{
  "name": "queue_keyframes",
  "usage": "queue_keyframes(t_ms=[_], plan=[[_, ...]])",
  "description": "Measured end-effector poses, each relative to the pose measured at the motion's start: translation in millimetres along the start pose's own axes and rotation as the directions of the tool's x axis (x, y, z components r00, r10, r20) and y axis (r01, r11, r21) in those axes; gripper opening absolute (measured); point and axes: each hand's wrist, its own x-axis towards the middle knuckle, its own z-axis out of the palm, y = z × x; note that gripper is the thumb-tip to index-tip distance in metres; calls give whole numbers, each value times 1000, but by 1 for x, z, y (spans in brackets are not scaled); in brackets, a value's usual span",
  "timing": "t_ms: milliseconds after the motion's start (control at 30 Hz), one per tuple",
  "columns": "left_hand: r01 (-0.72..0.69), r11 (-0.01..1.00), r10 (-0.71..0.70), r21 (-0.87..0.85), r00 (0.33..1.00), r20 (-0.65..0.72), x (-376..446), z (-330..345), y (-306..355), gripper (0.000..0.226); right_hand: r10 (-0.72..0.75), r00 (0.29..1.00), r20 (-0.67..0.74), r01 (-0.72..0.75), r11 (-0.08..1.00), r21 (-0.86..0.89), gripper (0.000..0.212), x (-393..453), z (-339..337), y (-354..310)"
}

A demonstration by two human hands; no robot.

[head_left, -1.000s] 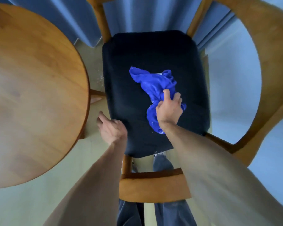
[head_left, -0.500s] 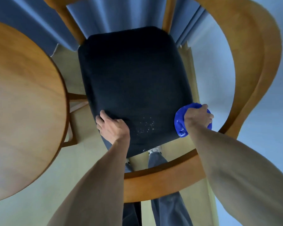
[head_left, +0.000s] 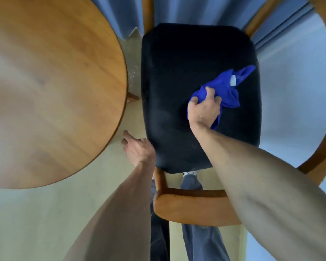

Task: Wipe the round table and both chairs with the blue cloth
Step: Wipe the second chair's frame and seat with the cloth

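Observation:
The chair's dark seat cushion [head_left: 177,76] fills the middle of the head view, inside a curved wooden frame [head_left: 192,206]. My right hand [head_left: 203,110] grips the bunched blue cloth [head_left: 228,89] on the right half of the seat; the cloth trails toward the seat's right edge and shows a white tag. My left hand [head_left: 137,147] hangs beside the seat's near left corner, fingers loose, holding nothing. The round wooden table [head_left: 51,87] takes up the left side. A few pale crumbs lie near the seat's front edge.
Blue curtains [head_left: 120,14] hang behind the chair and table. A narrow strip of pale floor [head_left: 132,53] runs between table and chair, with specks on it. My trouser legs and a shoe show under the chair's near backrest rail.
My right hand has brought the cloth from the seat's near right corner back up onto the right half of the seat. My left hand has come off the seat's front left edge.

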Motion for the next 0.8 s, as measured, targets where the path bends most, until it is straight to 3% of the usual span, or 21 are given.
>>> queue_keyframes(t_ms=[167, 300, 367, 433, 500, 533, 567, 667, 800], plan=[[11, 999, -11, -42, 1000, -11, 19, -21, -17, 59, -182, 969, 165, 163, 979, 121, 50, -22, 44, -65], [64, 996, -65, -70, 998, -22, 28, -32, -27, 49, -447, 853, 271, 430, 894, 123, 65, -29, 58, -84], [77, 994, -80, -80, 996, -30, 27, -35, -29, 47, -498, 809, 312, 491, 865, 108, 78, -29, 68, -99], [81, 992, -84, -93, 996, -32, 26, -37, -31, 46, -566, 753, 336, 590, 806, 36, 79, -24, 76, -117], [102, 990, -104, -99, 994, -22, 27, -38, -35, 45, -712, 640, 287, 766, 617, -179, 58, -15, 89, -132], [113, 989, -115, -97, 993, -18, 29, -39, -36, 44, -735, 617, 282, 785, 547, -292, 47, -9, 94, -139], [123, 988, -125, -93, 992, -16, 30, -42, -37, 42, -708, 630, 321, 773, 527, -353, 44, -5, 96, -145], [166, 985, -166, -40, 986, -4, 36, -44, -40, 34, -476, 718, 508, 671, 667, -324, 66, -11, 98, -142], [227, 970, -221, -82, 973, 70, 39, -54, -36, 29, -564, 700, 438, 704, 648, -289, 60, -32, 92, -116]])
